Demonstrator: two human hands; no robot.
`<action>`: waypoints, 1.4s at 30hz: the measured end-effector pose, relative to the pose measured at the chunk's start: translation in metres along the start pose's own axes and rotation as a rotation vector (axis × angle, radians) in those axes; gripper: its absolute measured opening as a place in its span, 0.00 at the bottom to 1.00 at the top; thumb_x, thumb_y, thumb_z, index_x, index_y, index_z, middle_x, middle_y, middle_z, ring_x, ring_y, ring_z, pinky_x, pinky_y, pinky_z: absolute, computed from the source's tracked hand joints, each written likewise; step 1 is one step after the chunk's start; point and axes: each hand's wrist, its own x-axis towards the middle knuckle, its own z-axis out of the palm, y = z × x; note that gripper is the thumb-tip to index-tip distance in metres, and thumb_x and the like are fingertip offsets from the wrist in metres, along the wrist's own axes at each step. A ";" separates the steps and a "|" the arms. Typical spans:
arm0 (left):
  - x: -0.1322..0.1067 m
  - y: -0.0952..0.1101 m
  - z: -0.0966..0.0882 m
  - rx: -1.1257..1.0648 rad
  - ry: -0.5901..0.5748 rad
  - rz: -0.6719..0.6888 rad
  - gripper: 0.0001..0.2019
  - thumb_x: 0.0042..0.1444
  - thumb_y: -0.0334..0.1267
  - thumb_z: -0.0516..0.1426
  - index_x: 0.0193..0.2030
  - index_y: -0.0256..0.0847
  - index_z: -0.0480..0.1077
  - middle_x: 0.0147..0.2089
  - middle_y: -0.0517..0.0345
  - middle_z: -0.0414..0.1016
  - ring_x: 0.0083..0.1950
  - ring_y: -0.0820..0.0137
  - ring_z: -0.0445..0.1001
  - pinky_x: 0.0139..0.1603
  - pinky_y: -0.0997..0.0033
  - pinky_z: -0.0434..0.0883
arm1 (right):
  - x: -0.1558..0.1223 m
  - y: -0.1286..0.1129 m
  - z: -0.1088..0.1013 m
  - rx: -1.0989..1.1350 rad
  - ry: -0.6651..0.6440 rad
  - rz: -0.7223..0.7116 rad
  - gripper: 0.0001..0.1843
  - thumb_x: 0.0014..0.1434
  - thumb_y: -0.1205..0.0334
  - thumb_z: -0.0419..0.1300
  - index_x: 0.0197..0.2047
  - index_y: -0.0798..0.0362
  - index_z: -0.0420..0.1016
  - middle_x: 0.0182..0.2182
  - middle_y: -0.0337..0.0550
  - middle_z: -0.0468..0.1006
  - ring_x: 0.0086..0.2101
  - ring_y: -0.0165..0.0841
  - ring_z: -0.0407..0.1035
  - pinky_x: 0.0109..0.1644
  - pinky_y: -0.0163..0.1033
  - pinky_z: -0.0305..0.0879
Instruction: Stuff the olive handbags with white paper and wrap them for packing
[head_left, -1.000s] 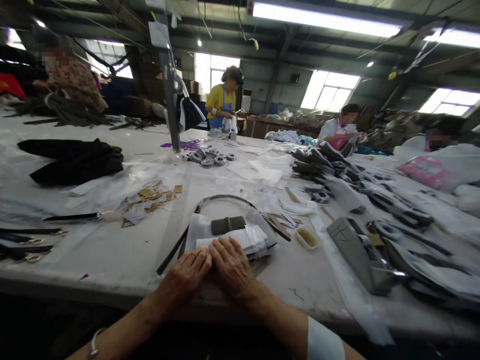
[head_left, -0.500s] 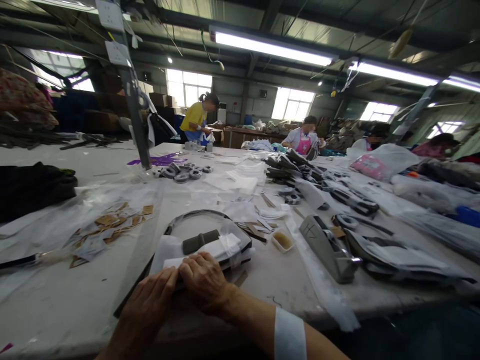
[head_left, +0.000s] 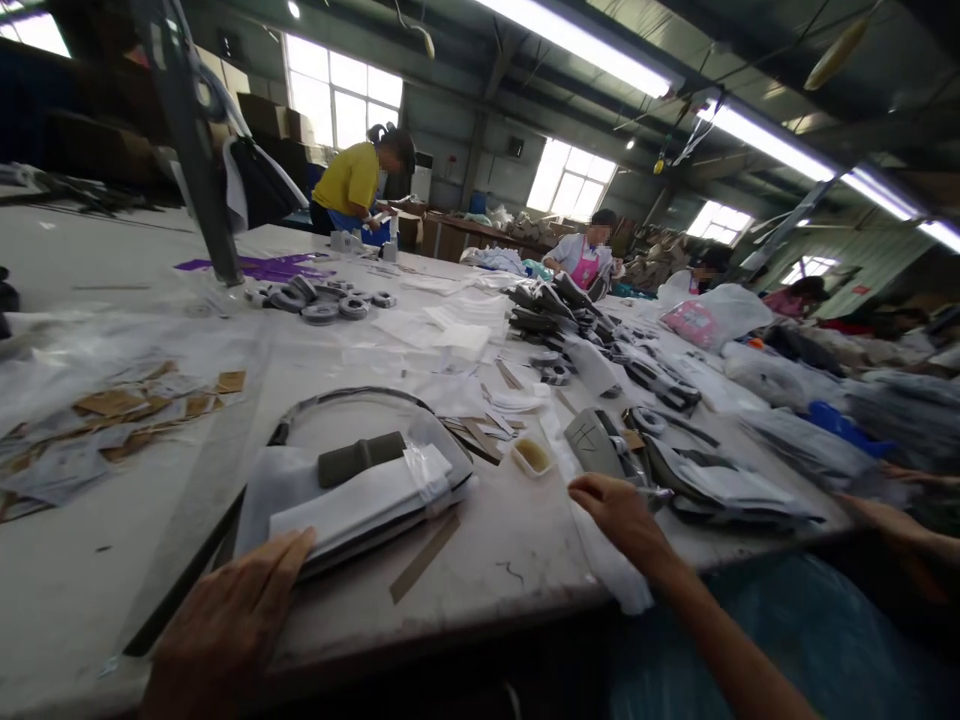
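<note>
A flat, dark-edged bundle point(head_left: 352, 545) lies before me with a folded white sheet and clear plastic on top. A dark green rolled piece point(head_left: 361, 458) rests on it, and a dark curved strap point(head_left: 352, 392) arches behind. My left hand point(head_left: 236, 600) lies on the bundle's near-left edge, fingers stretched out and together. My right hand point(head_left: 619, 515) is at the near side of a grey tape dispenser point(head_left: 592, 440), partly covering it. Its fingers are curled together; whatever they may hold is hidden. A small tub of brownish paste point(head_left: 532, 457) stands to the left of that hand.
Brown and white paper scraps point(head_left: 124, 420) lie at left, grey rings point(head_left: 322, 305) farther back. Dark padded pieces point(head_left: 562, 310) are heaped beyond the dispenser. A post point(head_left: 191, 140) rises at left. Another person's arm point(head_left: 900, 530) reaches in at right; co-workers stand across the table.
My right hand has left the bundle and moved right to the tape dispenser. My left hand stays at the bundle's near edge. The view has turned down and tilted.
</note>
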 end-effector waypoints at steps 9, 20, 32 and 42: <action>0.002 0.002 -0.001 0.009 -0.028 -0.018 0.31 0.66 0.35 0.44 0.75 0.49 0.43 0.54 0.55 0.78 0.46 0.57 0.77 0.43 0.54 0.71 | -0.016 0.073 0.004 -0.440 -0.279 0.283 0.12 0.58 0.64 0.56 0.35 0.53 0.83 0.36 0.49 0.84 0.40 0.40 0.78 0.41 0.38 0.65; 0.011 0.003 -0.007 0.071 0.055 0.057 0.21 0.63 0.24 0.48 0.62 0.37 0.65 0.51 0.49 0.77 0.44 0.60 0.76 0.45 0.60 0.67 | -0.020 0.073 0.024 -0.651 -0.233 0.123 0.15 0.62 0.76 0.51 0.39 0.59 0.80 0.37 0.60 0.82 0.41 0.44 0.78 0.43 0.41 0.67; 0.013 0.006 -0.006 0.050 0.151 0.057 0.20 0.64 0.20 0.47 0.57 0.35 0.69 0.49 0.49 0.78 0.44 0.63 0.76 0.47 0.61 0.66 | -0.013 0.053 -0.033 -0.569 -0.124 0.176 0.15 0.62 0.60 0.50 0.38 0.50 0.79 0.35 0.45 0.83 0.38 0.41 0.77 0.40 0.41 0.65; 0.012 0.016 -0.009 -0.104 0.120 -0.055 0.17 0.67 0.25 0.47 0.56 0.37 0.71 0.50 0.50 0.78 0.51 0.65 0.75 0.51 0.63 0.67 | -0.026 -0.101 -0.025 0.215 -0.478 -0.306 0.03 0.50 0.65 0.57 0.26 0.52 0.70 0.61 0.50 0.69 0.43 0.38 0.72 0.40 0.38 0.66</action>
